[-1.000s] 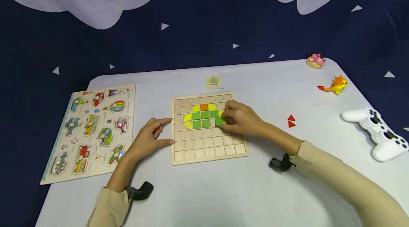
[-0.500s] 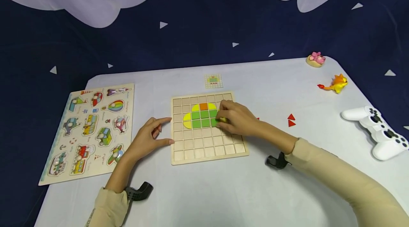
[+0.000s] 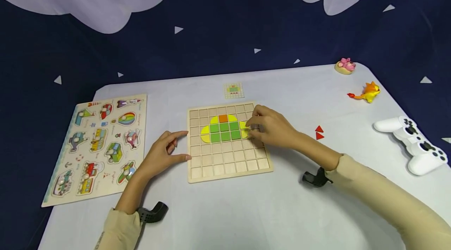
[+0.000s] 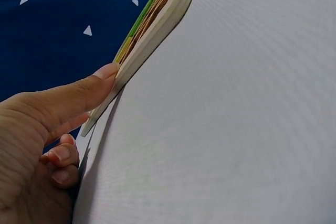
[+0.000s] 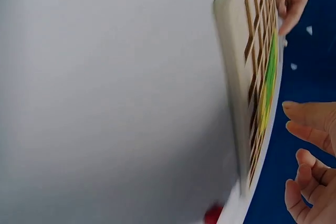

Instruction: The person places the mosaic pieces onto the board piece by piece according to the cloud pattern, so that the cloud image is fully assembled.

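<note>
A wooden grid board (image 3: 230, 159) lies on the white table. Set in its cells are several green squares (image 3: 224, 127), an orange square (image 3: 223, 118) and yellow rounded pieces (image 3: 205, 134) around them. At the board's left edge, my left hand (image 3: 163, 155) touches the side with straight index finger and thumb, its other fingers folded in. My right hand (image 3: 273, 126) hovers over the right part of the board, overlapping the yellow piece there. In the right wrist view, its thumb and index finger (image 5: 310, 116) show a gap from the board and nothing between them.
Two red triangles (image 3: 319, 132) lie right of the board, and a small pattern card (image 3: 233, 90) lies behind it. A vehicle peg puzzle (image 3: 100, 144) is at the left. A white game controller (image 3: 410, 144), an orange figurine (image 3: 368, 92) and a pink figurine (image 3: 345, 65) stand at the right.
The green square that my right hand held now sits in the lower green row at its right end. My right hand has drawn back slightly to the right; the left has stayed.
</note>
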